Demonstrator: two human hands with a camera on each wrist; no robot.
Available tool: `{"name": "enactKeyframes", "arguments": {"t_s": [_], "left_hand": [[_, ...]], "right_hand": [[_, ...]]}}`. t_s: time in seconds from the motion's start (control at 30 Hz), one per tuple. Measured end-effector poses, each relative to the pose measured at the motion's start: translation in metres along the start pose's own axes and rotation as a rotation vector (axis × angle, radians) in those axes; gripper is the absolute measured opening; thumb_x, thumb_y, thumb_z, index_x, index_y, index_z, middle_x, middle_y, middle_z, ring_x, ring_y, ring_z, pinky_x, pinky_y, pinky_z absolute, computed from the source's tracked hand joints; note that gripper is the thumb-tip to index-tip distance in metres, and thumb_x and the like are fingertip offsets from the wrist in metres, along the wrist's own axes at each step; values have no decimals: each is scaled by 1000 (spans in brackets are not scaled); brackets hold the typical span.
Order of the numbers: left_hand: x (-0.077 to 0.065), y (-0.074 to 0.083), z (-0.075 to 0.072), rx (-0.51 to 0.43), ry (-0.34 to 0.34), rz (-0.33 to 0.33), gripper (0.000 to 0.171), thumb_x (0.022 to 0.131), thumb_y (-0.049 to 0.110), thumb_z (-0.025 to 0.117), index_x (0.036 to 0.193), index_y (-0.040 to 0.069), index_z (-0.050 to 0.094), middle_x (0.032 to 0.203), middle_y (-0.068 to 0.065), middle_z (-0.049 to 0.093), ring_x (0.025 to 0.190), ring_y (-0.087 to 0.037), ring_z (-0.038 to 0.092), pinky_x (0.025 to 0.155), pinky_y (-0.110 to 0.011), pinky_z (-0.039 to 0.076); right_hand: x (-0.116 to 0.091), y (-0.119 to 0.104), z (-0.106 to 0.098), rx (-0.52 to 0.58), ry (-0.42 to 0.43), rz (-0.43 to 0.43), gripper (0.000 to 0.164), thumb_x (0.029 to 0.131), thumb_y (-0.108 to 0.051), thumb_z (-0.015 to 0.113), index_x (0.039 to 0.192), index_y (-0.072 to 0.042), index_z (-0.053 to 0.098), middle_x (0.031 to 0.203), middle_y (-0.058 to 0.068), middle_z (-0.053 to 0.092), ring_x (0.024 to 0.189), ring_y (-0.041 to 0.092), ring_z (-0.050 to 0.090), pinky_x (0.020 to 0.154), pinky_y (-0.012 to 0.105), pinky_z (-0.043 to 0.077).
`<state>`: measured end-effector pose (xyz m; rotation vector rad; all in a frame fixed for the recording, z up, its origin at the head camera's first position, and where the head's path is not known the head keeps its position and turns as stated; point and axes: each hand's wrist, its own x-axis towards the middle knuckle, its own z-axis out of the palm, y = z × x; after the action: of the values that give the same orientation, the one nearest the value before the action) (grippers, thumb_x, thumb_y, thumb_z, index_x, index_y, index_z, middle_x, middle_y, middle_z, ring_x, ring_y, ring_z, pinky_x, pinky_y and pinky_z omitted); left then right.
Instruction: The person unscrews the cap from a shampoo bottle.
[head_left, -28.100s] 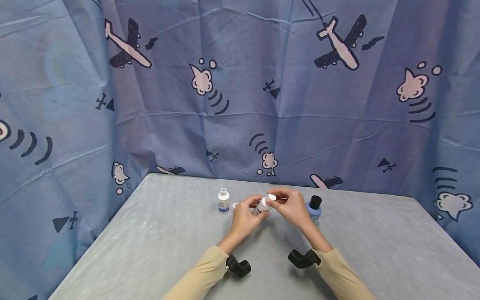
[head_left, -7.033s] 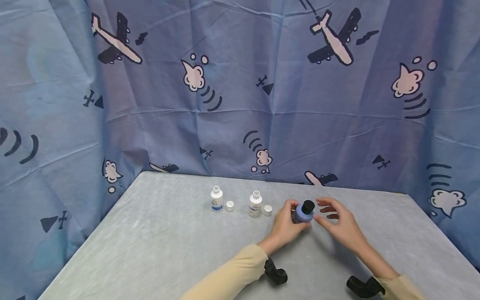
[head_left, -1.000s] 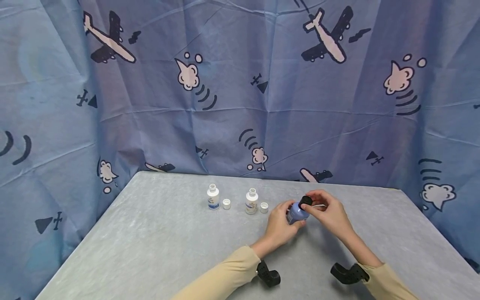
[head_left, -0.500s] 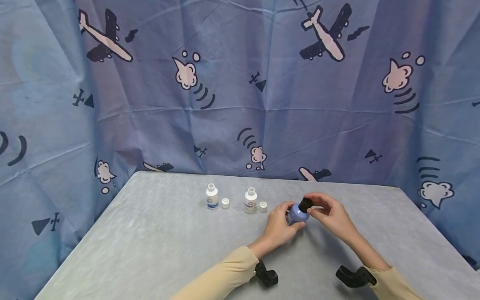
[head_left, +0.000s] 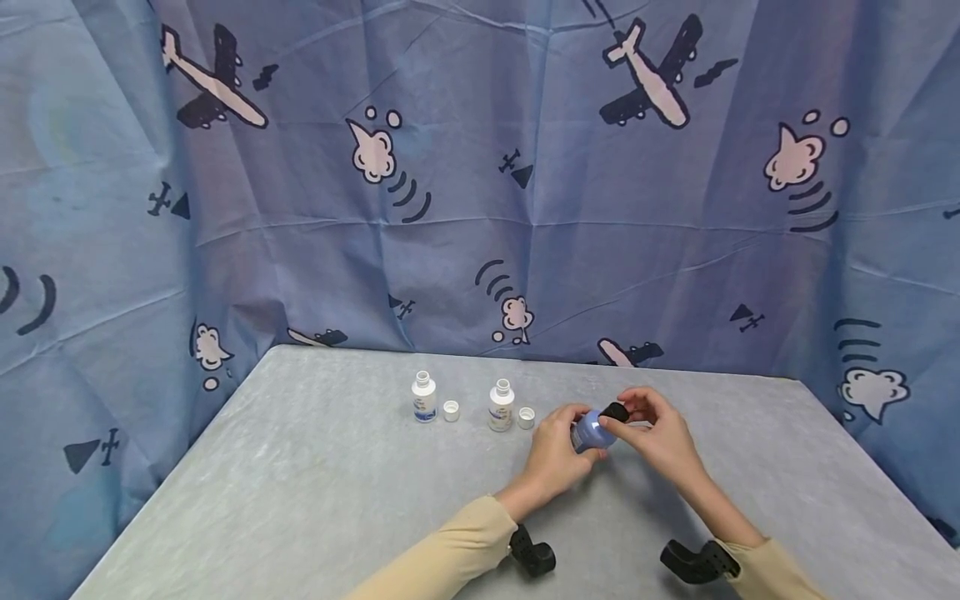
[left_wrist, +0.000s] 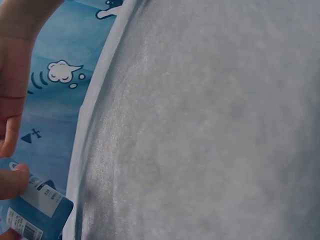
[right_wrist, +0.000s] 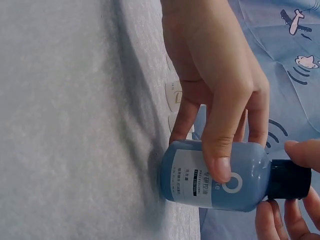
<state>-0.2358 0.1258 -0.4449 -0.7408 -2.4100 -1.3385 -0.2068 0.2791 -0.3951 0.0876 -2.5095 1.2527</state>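
Observation:
A blue bottle (head_left: 592, 432) with a white label and a black cap (head_left: 615, 412) is tilted, its cap end toward the right. My left hand (head_left: 553, 454) grips the bottle's body, thumb across the label in the right wrist view. The fingers and thumb of my right hand (head_left: 660, 433) pinch the black cap, which sits on the bottle's neck (right_wrist: 270, 180). In the left wrist view only the bottle's labelled lower part (left_wrist: 42, 205) shows, at the lower left. Left of the hands stand two white bottles, one farther left (head_left: 424, 398) and one nearer (head_left: 502, 406), both with uncapped necks.
Beside each white bottle lies a white cap, the left one (head_left: 451, 410) and the right one (head_left: 526, 417), hollow side up. All stand on a pale grey table (head_left: 300, 483). A blue patterned curtain (head_left: 450, 208) hangs behind it.
Since 28 seconds ago my hands have left a white bottle for the blue one. Since 7 seconds ago my right hand has taken the black cap. Lately the blue bottle tips further right.

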Motion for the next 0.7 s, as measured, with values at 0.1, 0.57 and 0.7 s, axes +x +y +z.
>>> {"name": "enactKeyframes", "arguments": {"t_s": [0.1, 0.57, 0.7], "left_hand": [[0, -1, 0, 4, 0, 2, 51, 71, 19, 83, 116, 8, 63, 107, -3, 68, 95, -10, 62, 84, -17, 47], [1, -3, 1, -31, -47, -44, 51, 74, 21, 81, 119, 8, 62, 108, -3, 68, 96, -9, 61, 82, -17, 46], [2, -3, 1, -34, -43, -51, 51, 74, 22, 81, 119, 8, 62, 107, -5, 68, 96, -10, 62, 81, -17, 46]], "right_hand": [[0, 1, 1, 5, 8, -2, 38, 81, -15, 76, 110, 0, 58, 99, 12, 61, 80, -1, 55, 69, 15, 48], [3, 6, -3, 119, -111, -93, 35, 84, -1, 68, 117, 7, 59, 113, 25, 61, 92, -14, 54, 78, 6, 49], [6, 6, -1, 149, -126, -150, 34, 85, 4, 65, 117, 8, 57, 114, 27, 61, 95, -13, 54, 79, 6, 48]]}}
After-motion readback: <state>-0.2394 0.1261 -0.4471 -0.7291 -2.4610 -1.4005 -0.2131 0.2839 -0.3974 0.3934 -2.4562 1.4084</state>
